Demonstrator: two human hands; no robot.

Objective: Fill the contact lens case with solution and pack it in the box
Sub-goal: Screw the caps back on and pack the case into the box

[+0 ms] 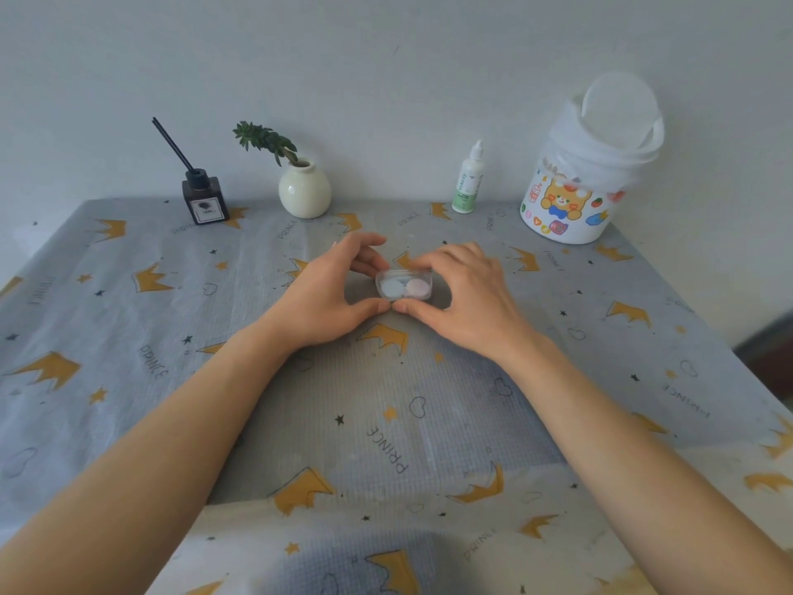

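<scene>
At mid-surface [128, 319], both hands, left [330, 294] and right [463, 294], pinch the clear box [403, 286] holding the lens case [405, 289].

Clear plastic box [403, 285], glossy ceramic vase [304, 191], matt tablecloth [386, 392]

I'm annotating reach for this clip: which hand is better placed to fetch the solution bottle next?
Probably the right hand. The solution bottle stands at the table's far edge, beyond and slightly right of the clear box, on that hand's side. The left hand would have to cross over the box, and could steady it instead.
</scene>
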